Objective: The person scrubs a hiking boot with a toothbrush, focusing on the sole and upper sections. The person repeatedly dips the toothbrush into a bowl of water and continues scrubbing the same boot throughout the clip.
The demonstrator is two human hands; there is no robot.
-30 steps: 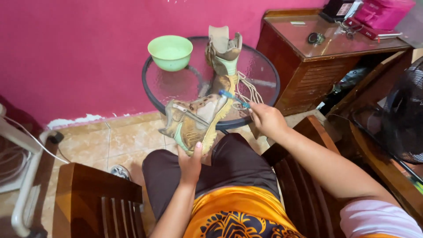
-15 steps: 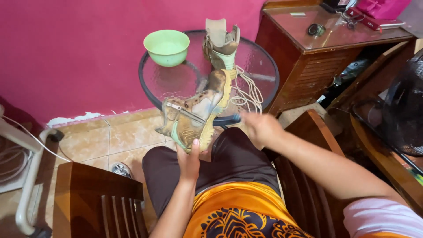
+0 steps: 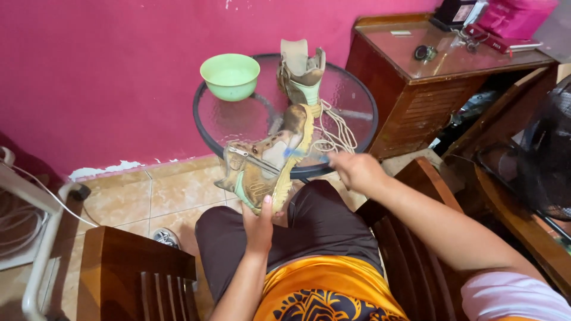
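Two boots are in view: one dirty boot is held over the person's lap at the near edge of the round glass bench, and a second boot stands upright on the far part of the glass. The left hand grips the held boot from below at its near end, fingers wrapped on the sole side, tilting it so the muddy sole edge faces right. The right hand is closed around a small brush with a blue handle, which is blurred; its bristle end meets the boot near the yellowish sole rim.

As a judgement, the scrubbing goes best with the left hand keeping the boot braced against the thigh so it does not twist, and short strokes following the rim instead of crossing it, with the boot turned to bring each stretch of rim to the bristles.

The boot's upper looks like worn tan leather, stained brown, with pale green lining and metal lace hardware. Loose cream laces lie coiled on the glass to the right of the held boot. The bench top is textured glass in a dark round frame. A smooth, light green plastic bowl sits at its far left.
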